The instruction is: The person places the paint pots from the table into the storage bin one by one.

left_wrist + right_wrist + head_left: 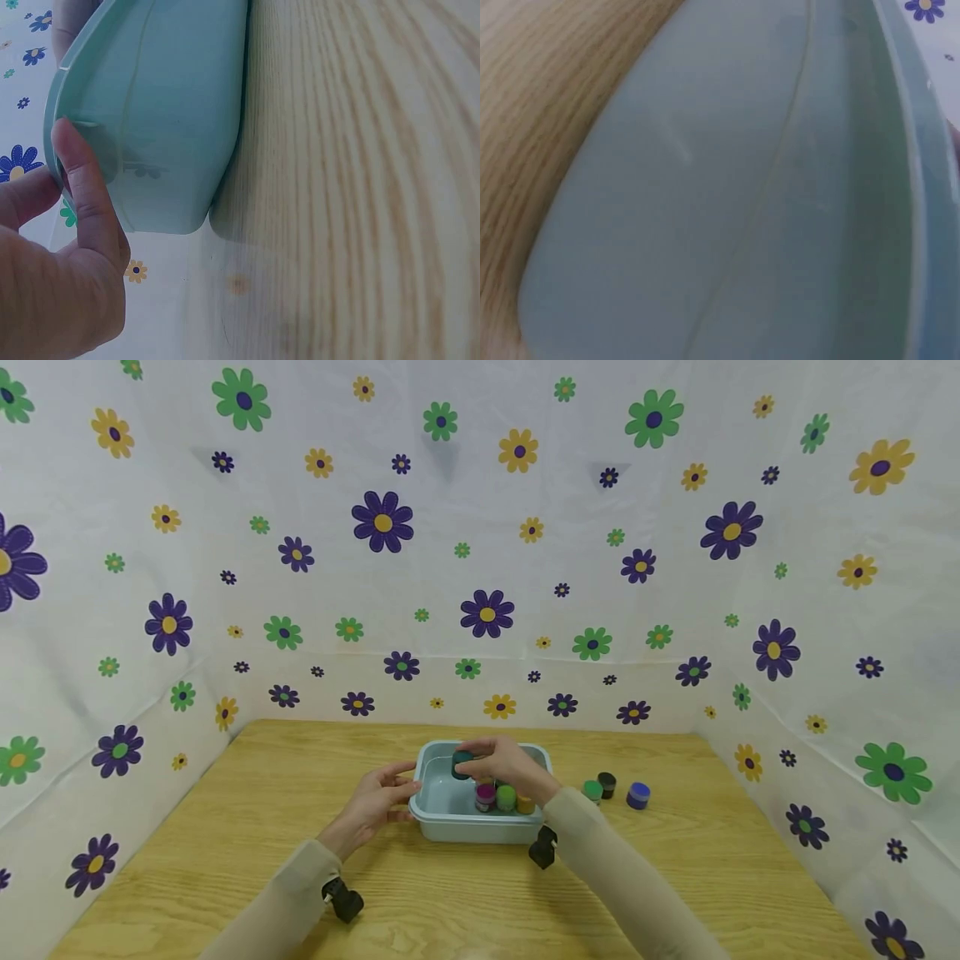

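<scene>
A light blue plastic tub stands on the table, its side filling much of both wrist views. My left hand holds the tub's left end, and in the left wrist view its fingers lie at the rim. Over the inside of the tub, my right hand grips a small dark teal paint jar between thumb and fingers. In the tub's right half sit a magenta jar, a light green jar and an orange jar, with others partly hidden behind the hand.
Right of the tub, a green-lidded jar, a black jar and a blue jar stand on the wooden table. The right forearm passes just in front of the green one. A white flowered cloth surrounds the table's back and sides.
</scene>
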The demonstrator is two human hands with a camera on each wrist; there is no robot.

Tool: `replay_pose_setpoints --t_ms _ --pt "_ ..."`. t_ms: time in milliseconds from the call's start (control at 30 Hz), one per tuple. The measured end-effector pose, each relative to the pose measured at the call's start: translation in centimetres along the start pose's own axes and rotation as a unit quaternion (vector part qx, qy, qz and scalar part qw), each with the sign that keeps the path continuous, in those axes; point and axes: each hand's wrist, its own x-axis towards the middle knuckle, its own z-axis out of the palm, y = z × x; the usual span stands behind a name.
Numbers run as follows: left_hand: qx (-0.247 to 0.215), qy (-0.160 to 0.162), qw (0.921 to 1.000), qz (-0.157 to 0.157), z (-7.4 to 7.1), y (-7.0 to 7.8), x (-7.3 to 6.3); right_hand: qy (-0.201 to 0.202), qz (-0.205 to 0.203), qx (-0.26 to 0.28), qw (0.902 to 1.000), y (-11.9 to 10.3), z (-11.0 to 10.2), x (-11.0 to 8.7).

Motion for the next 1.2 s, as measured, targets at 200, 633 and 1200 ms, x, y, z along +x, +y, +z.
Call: replay_pose_setpoints --t_ms 200,633,1200 --pt "0.002 -0.007 1.0000 0.001 0.1 0.1 -0.1 0.014 -0.009 -0.006 0.9998 0.4 0.2 0.8" --pt "-0.006 -0.005 1.0000 0.003 0.0 0.0 -0.1 0.090 0.013 -0.116 0.9891 1.2 1.0 2.3" --pt "-0.002 -0.005 1.0000 0.002 0.1 0.0 0.0 0.107 -0.003 -0.205 0.9729 2.0 1.3 2.6"
